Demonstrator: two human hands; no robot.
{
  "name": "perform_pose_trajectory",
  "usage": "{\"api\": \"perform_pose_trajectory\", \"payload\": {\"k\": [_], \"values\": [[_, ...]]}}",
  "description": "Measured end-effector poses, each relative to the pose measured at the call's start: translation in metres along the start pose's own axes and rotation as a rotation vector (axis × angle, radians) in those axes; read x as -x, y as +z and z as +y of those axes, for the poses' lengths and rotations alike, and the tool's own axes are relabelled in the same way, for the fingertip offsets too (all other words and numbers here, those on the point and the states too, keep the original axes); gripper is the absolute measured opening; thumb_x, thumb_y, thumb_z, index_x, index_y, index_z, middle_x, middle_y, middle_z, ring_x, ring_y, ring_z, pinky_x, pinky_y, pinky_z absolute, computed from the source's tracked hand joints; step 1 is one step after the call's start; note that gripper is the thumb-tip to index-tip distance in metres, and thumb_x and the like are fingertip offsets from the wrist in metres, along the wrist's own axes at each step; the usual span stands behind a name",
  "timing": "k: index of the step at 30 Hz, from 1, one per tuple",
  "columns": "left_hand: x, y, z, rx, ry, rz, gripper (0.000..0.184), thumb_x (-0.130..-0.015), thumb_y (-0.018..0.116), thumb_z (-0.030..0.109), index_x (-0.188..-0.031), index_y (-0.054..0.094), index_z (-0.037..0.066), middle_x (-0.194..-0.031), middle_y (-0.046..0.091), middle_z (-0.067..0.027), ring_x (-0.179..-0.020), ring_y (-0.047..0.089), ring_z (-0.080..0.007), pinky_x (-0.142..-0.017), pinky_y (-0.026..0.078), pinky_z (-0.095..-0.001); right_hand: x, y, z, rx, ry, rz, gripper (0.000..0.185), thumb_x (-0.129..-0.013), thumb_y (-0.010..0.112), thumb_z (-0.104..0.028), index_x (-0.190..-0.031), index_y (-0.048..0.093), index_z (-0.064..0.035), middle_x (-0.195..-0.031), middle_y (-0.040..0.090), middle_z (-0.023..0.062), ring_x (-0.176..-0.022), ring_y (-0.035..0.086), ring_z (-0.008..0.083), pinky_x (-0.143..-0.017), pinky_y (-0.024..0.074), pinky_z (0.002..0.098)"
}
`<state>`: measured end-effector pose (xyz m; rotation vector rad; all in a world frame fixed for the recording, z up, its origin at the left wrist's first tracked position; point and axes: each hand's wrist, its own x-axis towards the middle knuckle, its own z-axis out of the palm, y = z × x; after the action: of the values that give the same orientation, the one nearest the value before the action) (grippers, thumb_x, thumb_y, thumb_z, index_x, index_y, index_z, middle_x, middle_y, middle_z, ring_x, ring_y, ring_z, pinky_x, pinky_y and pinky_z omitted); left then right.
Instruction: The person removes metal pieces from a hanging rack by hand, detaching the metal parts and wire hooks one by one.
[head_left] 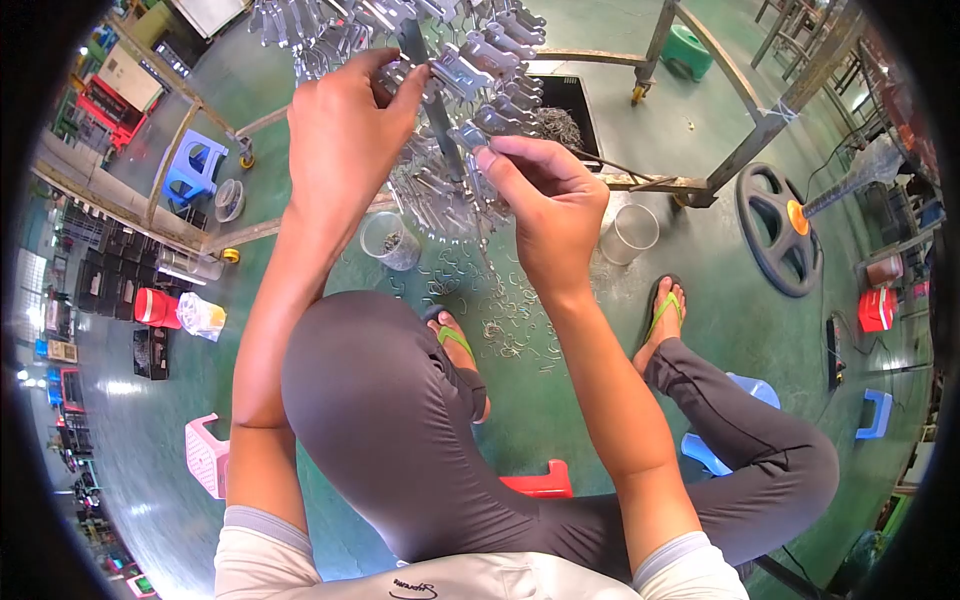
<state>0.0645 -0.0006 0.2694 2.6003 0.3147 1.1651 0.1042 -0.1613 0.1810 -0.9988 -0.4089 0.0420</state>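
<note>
A dense cluster of shiny metal brackets (500,50) hangs from a dark upright bar (432,110) at the top middle. My left hand (345,125) reaches up to the left side of the bar, its thumb and forefinger closed on a metal bracket there. Lower down and to the right, my right hand (555,195) pinches another metal bracket (468,135) between thumb and forefinger. Below both hands hang more thin metal pieces (440,200). How the brackets are attached to the bar is too crowded to make out.
Small curved wire hooks (505,320) litter the green floor between my feet. Clear plastic tubs stand left (390,242) and right (630,235). A wheeled metal frame (700,185) surrounds the cluster, with a black crate (565,115) behind. A dark spoked wheel (780,228) stands at right.
</note>
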Motion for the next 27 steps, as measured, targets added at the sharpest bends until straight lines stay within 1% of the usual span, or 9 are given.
{"api": "perform_pose_trajectory", "payload": {"k": [3, 6, 7, 10, 13, 19, 22, 23, 27], "values": [[-0.003, -0.009, 0.006, 0.115, -0.198, -0.088, 0.032, -0.091, 0.078, 0.029, -0.102, 0.078, -0.001, -0.067, 0.073, -0.0103, -0.051, 0.068, -0.0175, -0.054, 0.053, -0.0325, -0.003, 0.002, -0.003, 0.032, 0.029, -0.01, 0.014, -0.087, 0.079, 0.001, -0.102, 0.077, 0.0017, -0.09, 0.076, 0.0045, -0.079, 0.068, 0.0075, -0.07, 0.0527, 0.0214], [-0.006, -0.016, 0.012, 0.203, -0.302, -0.153, 0.033, -0.092, 0.078, 0.032, -0.099, 0.078, 0.0, -0.064, 0.072, -0.0069, -0.048, 0.065, -0.0138, -0.052, 0.051, -0.0309, -0.007, 0.005, 0.003, -0.023, 0.014, -0.015, 0.014, -0.087, 0.08, 0.0, -0.101, 0.077, 0.0009, -0.088, 0.075, 0.0033, -0.075, 0.065, 0.0058, -0.066, 0.0503, 0.0203], [-0.005, -0.014, 0.007, 0.232, -0.277, -0.17, 0.041, -0.093, 0.08, 0.039, -0.101, 0.075, -0.001, -0.073, 0.073, -0.0082, -0.046, 0.058, -0.0081, -0.043, 0.043, -0.0233, -0.007, 0.006, 0.004, -0.02, 0.009, -0.009, 0.014, -0.087, 0.08, -0.001, -0.101, 0.077, 0.0006, -0.087, 0.075, 0.0029, -0.074, 0.065, 0.0054, -0.065, 0.0497, 0.02], [-0.004, -0.013, 0.006, 0.164, -0.254, -0.141, 0.041, -0.093, 0.077, 0.039, -0.099, 0.078, -0.001, -0.062, 0.07, -0.0056, -0.047, 0.063, -0.0118, -0.051, 0.05, -0.0304, -0.008, 0.007, 0.006, -0.009, 0.014, -0.003, 0.014, -0.087, 0.081, -0.003, -0.101, 0.077, -0.0001, -0.086, 0.075, 0.002, -0.073, 0.064, 0.0048, -0.064, 0.0488, 0.0197], [-0.005, -0.009, -0.002, 0.024, -0.197, -0.088, 0.044, -0.093, 0.077, 0.042, -0.104, 0.078, -0.001, -0.063, 0.071, -0.0062, -0.047, 0.063, -0.0115, -0.051, 0.05, -0.0306, -0.009, 0.007, 0.006, 0.01, 0.044, -0.015, 0.015, -0.087, 0.082, -0.004, -0.101, 0.078, -0.0004, -0.086, 0.075, 0.002, -0.073, 0.064, 0.0048, -0.063, 0.0493, 0.0199], [-0.006, -0.01, -0.004, 0.242, -0.284, -0.14, 0.039, -0.095, 0.075, 0.032, -0.112, 0.076, -0.003, -0.07, 0.075, -0.0086, -0.052, 0.066, -0.0108, -0.047, 0.049, -0.0269, -0.012, 0.009, 0.013, 0.018, 0.044, -0.029, 0.015, -0.087, 0.081, -0.004, -0.102, 0.078, -0.0001, -0.087, 0.075, 0.0024, -0.073, 0.065, 0.005, -0.064, 0.0501, 0.02], [-0.001, -0.021, -0.007, 0.436, -0.359, -0.221, 0.04, -0.098, 0.074, 0.028, -0.12, 0.073, -0.004, -0.082, 0.075, -0.0103, -0.057, 0.066, -0.0107, -0.042, 0.043, -0.0239, -0.013, 0.013, 0.013, 0.014, 0.041, -0.034, 0.016, -0.087, 0.081, -0.002, -0.102, 0.077, 0.001, -0.089, 0.076, 0.0033, -0.076, 0.067, 0.006, -0.067, 0.0525, 0.0206], [0.001, -0.025, -0.006, 0.488, -0.383, -0.249, 0.038, -0.098, 0.073, 0.026, -0.121, 0.072, -0.005, -0.089, 0.075, -0.0114, -0.064, 0.07, -0.0134, -0.045, 0.047, -0.0238, -0.013, 0.015, 0.013, 0.008, 0.032, -0.04, 0.016, -0.088, 0.08, -0.002, -0.103, 0.077, 0.0014, -0.09, 0.076, 0.0037, -0.078, 0.068, 0.0065, -0.069, 0.0534, 0.0209], [0.011, -0.033, -0.005, 0.592, -0.359, -0.247, 0.032, -0.099, 0.072, 0.017, -0.117, 0.071, -0.01, -0.087, 0.075, -0.0133, -0.069, 0.073, -0.0156, -0.054, 0.055, -0.024, -0.009, 0.018, 0.012, 0.017, -0.003, -0.05, 0.016, -0.088, 0.079, 0.0, -0.103, 0.077, 0.0034, -0.092, 0.076, 0.0052, -0.082, 0.07, 0.0082, -0.074, 0.0555, 0.0222]]}}
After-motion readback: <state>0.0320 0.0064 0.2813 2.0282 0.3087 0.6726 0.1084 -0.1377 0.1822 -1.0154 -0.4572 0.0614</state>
